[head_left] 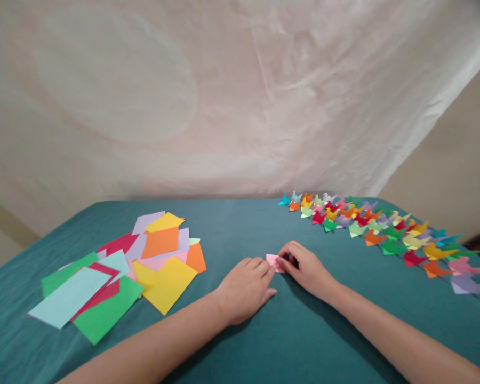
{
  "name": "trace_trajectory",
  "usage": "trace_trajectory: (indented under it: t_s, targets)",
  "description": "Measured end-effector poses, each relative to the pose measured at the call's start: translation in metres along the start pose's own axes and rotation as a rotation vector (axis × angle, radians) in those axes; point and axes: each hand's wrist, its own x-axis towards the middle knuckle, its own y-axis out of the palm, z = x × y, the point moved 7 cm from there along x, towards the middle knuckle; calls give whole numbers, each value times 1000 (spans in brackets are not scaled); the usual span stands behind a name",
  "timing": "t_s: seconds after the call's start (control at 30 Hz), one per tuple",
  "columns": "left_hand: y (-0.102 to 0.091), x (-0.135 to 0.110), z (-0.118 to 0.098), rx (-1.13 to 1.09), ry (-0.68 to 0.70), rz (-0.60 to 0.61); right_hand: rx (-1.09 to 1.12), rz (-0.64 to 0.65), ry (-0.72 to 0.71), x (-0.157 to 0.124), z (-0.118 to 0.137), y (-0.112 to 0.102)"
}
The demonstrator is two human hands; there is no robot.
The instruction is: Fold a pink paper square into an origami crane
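A small folded piece of pink paper (271,259) lies on the green cloth between my two hands. My left hand (246,288) rests palm down at its left edge, fingers stretched out and the fingertips touching it. At the right side, my right hand (304,266) has thumb and index finger closed on the paper's edge. Part of the paper is hidden under the fingers of both hands.
Loose coloured paper sheets (166,282) lie in an overlapping heap on the left. Several rows of folded paper birds (394,246) stand along the right side. A pale hanging sheet (224,106) rises behind the cloth-covered table (232,224).
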Motion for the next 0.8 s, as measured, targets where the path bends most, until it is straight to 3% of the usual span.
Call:
trace_trajectory:
  t_s: [0.27, 0.8]
  targets:
    - [-1, 1, 0, 6, 6, -6, -256, 15, -311, -22, 23, -11]
    - [2, 3, 2, -2, -11, 14, -350, 84, -337, -23, 27, -6]
